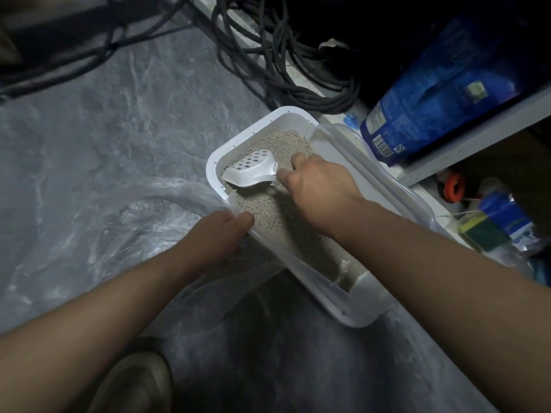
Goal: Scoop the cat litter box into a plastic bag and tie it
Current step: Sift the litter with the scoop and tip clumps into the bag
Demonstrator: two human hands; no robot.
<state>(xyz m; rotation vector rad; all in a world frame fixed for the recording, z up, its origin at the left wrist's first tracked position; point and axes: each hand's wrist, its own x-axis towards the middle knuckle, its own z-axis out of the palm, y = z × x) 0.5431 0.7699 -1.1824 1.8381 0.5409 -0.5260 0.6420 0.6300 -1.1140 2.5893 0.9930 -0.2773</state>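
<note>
Grey mottled floor (89, 114) under me. White litter box (214, 162) sits on it, angled, by pale ledge (429, 186). Clear plastic bag (98, 222) spread on floor, touching box's near-left rim. Black cables (283, 76) coiled beyond box, partly on ledge. Blue bag (432, 93) stands right of box. My shoe (134, 386) planted on floor, bottom left.
</note>
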